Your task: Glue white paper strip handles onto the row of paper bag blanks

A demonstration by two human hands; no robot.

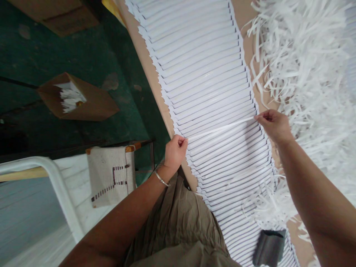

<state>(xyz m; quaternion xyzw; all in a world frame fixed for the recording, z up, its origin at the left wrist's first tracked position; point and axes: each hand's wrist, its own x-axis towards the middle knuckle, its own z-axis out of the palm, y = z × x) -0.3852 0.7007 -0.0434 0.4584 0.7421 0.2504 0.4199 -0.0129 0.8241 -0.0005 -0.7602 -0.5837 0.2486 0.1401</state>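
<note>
A long row of overlapping white paper sheets [205,66] with dark edges runs down the brown tabletop. Across it a thin white paper strip [222,128] is stretched between my two hands. My left hand [176,149] pinches the strip's left end at the near edge of the row. At the other side of the row, my right hand [274,124] pinches the right end between thumb and fingers. Further down the row lie a small tangle of loose white strips [271,204] and a dark grey folded piece [269,247] that looks like cloth or foam.
A large heap of white paper strips [311,66] covers the table's right side. On the green floor stands an open cardboard box [102,104] with white pieces inside. A woven-seat stool [109,176] and a pale metal frame [59,185] are at lower left. Another carton [61,18] sits at upper left.
</note>
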